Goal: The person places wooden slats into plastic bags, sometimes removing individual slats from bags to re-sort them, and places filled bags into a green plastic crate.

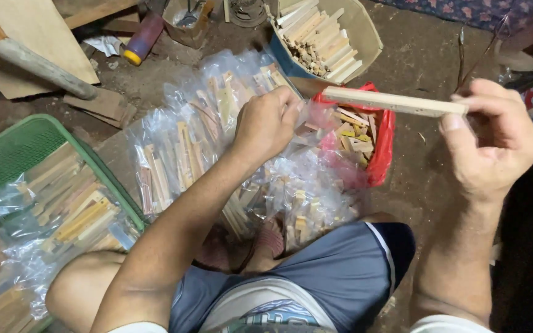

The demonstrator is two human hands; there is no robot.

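The right hand holds a long, pale wooden stick by its right end, pinched between thumb and fingertips. The stick lies nearly level in the air, its free end pointing left over the red bag. The fingers are curled close around the stick end; the hand is otherwise closed.

The left hand is curled into a loose fist above the pile of clear bags. It grips the crumpled mouth of a clear plastic bag, just beside the left end of the stick. Whether the stick tip touches this bag cannot be told.

The red bag is open and holds short wooden offcuts. It sits on the dirt floor, touching the pile of clear bags, each of which is packed with wooden pieces.

A cardboard box behind the red bag contains stacked wooden sticks. A green basket at the left holds more bagged wooden pieces. A plywood sheet and a grey handle lie at the upper left. The person sits with knees apart, wearing blue shorts.
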